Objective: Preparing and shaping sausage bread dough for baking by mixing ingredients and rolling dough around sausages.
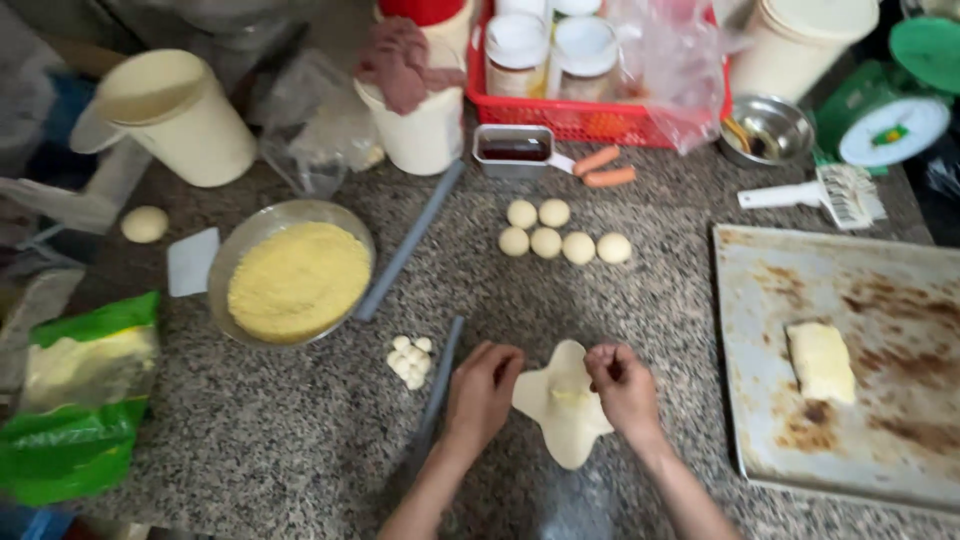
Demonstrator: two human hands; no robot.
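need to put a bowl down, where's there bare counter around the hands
Bare granite lies below the crumb bowl, left of the left hand, and between the dough balls and the flattened dough. The baking tray is mostly bare. The back edge is crowded.

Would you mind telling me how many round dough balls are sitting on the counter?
7: two in a back row, four just in front, and a larger one far left by the white scraper. None looks hidden.

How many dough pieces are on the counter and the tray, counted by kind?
Round dough balls in the group: 6
Single dough ball at the far left: 1
Flattened dough sheet under both hands: 1
Filled, folded dough piece on the baking tray: 1
Total: 9
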